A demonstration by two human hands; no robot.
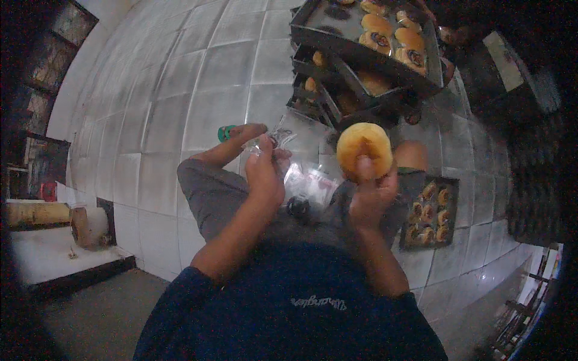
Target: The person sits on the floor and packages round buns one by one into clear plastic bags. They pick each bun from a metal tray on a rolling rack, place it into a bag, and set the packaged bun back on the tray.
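Note:
A round golden bun (363, 143) with a browned middle is held up in my right hand (374, 198), my thumb lying across it. To its left, my left hand (266, 167) is closed, fingers pinched on a crinkled clear plastic bag (282, 138). Between my hands, more clear plastic packaging (310, 182) lies at my lap, with a small black object (298, 206) at its near edge. What that black object is, I cannot tell.
Stacked dark trays (337, 72) stand at the far right, the top one bearing several topped buns (376, 35). Another tray (450, 231) of buns lies on the tiled floor (223, 72) right of my knee. A green object (226, 133) is by my foot. Left is a ledge (66, 256).

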